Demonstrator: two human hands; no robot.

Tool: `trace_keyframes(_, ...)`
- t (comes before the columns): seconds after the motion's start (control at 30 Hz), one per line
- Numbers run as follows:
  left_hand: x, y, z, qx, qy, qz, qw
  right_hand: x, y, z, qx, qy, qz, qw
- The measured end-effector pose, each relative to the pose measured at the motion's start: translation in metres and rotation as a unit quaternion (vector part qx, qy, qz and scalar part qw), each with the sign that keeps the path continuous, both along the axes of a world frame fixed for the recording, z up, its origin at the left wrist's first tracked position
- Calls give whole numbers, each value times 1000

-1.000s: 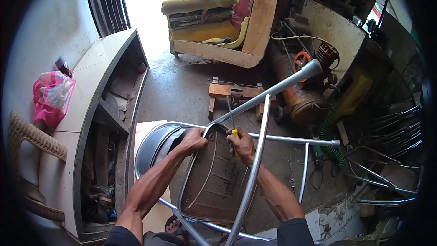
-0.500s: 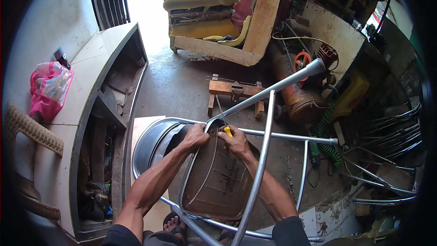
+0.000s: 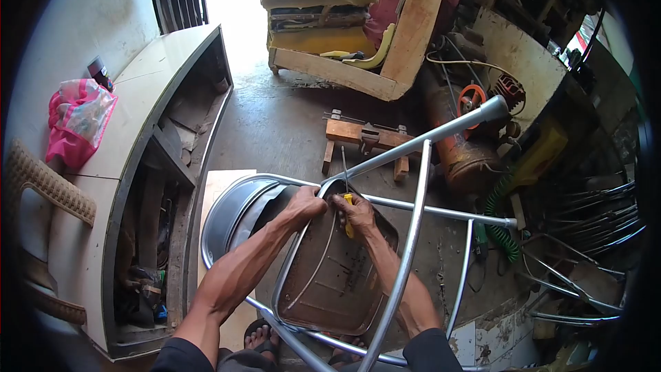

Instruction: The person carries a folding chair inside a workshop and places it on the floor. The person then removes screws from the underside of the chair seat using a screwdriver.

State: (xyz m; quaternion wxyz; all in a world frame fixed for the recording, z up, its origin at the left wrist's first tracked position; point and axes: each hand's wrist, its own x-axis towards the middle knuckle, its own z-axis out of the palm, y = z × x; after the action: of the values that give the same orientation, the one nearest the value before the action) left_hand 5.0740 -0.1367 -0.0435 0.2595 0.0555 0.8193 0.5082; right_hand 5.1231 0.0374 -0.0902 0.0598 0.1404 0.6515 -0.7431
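A metal-framed chair lies tipped in front of me, the brown underside of its seat [image 3: 330, 275] facing up. My left hand [image 3: 306, 207] is closed at the seat's upper left corner; what its fingers pinch, if anything, is hidden. In my right hand [image 3: 358, 213] is a screwdriver [image 3: 348, 219] with a yellow handle, its shaft pointing up and away past the seat's top edge. The grey rounded backrest [image 3: 237, 213] lies left of the seat. A silver tube leg [image 3: 406, 255] crosses over my right forearm.
A small wooden stand [image 3: 368, 136] is beyond the chair. Further back sits a worn yellow sofa frame [image 3: 330, 34]. An orange compressor [image 3: 468, 158] and chrome frames [image 3: 585, 303] are at right. A tiled cabinet [image 3: 103, 200] with a pink bag [image 3: 79, 124] is at left.
The screwdriver has turned in my right hand, its handle now more upright and more of it showing. My left hand has shifted slightly right at the seat corner. The view has shifted a little.
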Motion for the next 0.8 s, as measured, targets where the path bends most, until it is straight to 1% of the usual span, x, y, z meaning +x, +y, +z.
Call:
trace_keyframes(0.07,-3,-1,-1,-8,14,-6,1000,-3,-1,-2,-4,3,6,1000)
trace_keyframes(0.13,-2,0,-2,-19,-2,-2,1000,-3,-1,-6,-22,-4,-6,1000)
trace_keyframes(0.27,-4,0,-6,-16,-2,-3,1000,-2,-2,-7,7,19,-4,1000)
trace_keyframes(0.33,-3,0,-6,-1,24,-6,1000,-2,-3,-5,16,16,-5,1000)
trace_keyframes(0.53,-2,1,-5,10,22,3,1000,-2,-4,-6,13,32,-4,999)
trace_keyframes(0.8,-1,0,-5,5,22,2,1000,-2,-3,-8,-3,21,-7,1000)
